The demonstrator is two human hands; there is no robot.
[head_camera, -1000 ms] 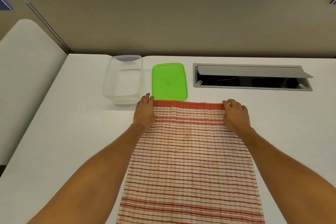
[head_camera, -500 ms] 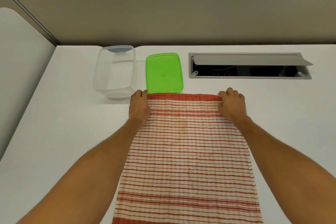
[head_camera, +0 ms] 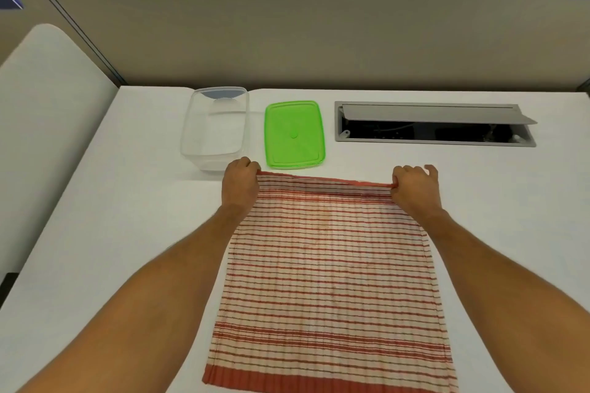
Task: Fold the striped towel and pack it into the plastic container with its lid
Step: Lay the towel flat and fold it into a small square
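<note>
The red-and-white striped towel (head_camera: 329, 268) lies spread flat, its far edge slightly raised. Just beyond it the clear plastic container (head_camera: 214, 129) stands open and empty, the green lid (head_camera: 294, 135) flat beside it.

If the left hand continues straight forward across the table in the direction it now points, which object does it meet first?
Most likely the clear plastic container. The left hand, gripping the far left corner of the striped towel, sits just before the container's near right corner. The green lid lies slightly to the right of that line, though depth is uncertain.
</note>
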